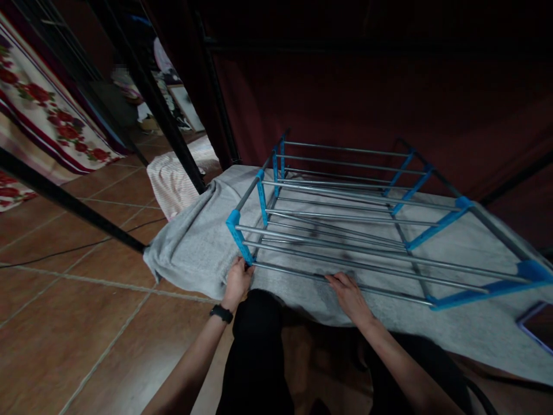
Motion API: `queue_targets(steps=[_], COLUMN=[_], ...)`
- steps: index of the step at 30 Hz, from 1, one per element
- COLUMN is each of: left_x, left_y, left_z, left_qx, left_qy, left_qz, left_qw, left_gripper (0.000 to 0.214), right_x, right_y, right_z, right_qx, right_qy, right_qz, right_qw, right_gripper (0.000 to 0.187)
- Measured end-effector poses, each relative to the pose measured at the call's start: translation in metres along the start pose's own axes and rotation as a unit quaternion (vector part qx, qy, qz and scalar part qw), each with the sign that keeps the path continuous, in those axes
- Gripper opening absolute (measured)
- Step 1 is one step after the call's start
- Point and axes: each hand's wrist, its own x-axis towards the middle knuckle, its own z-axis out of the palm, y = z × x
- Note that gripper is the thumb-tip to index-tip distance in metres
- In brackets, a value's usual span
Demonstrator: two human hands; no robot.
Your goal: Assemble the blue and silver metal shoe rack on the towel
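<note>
A shoe rack (430,231) of grey metal tubes and blue plastic connectors rests on a grey cloth (190,242) in front of me. At its lower front-left corner, my left hand (238,281) has its fingers closed around the blue connector (247,253) and tube end. My right hand (348,291) pinches the lowest front tube (298,271) near its middle, the thumb hidden from view. A few tubes inside the frame lie at a slant. On my left wrist is a black band (222,313).
Dark metal posts (159,109) rise at the left, and a dark red curtain (345,104) hangs behind the rack. A purple-edged flat object (538,325) lies at the right. A striped cloth (166,184) and a cable (86,245) are on the left side, above tiled floor (108,305).
</note>
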Motion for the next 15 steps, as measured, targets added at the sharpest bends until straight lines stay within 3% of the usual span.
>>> queue_targets(steps=[6, 10, 15], left_x=[-0.001, 0.002, 0.018], left_y=[0.010, 0.011, 0.002], left_z=[-0.003, -0.008, -0.009], left_qx=[0.012, 0.000, 0.005], left_qy=[0.011, 0.000, -0.038], left_qz=[0.009, -0.007, -0.004], left_qw=[1.000, 1.000, 0.999], left_gripper=[0.007, 0.025, 0.050], right_x=[0.005, 0.000, -0.040], right_y=[-0.003, -0.014, -0.008], right_z=[0.001, -0.009, -0.038], right_qx=[0.030, 0.068, 0.107], right_qy=[0.022, 0.059, 0.134], right_qz=[0.009, 0.025, 0.098], right_qw=[0.999, 0.996, 0.980], right_gripper=[0.038, 0.045, 0.038])
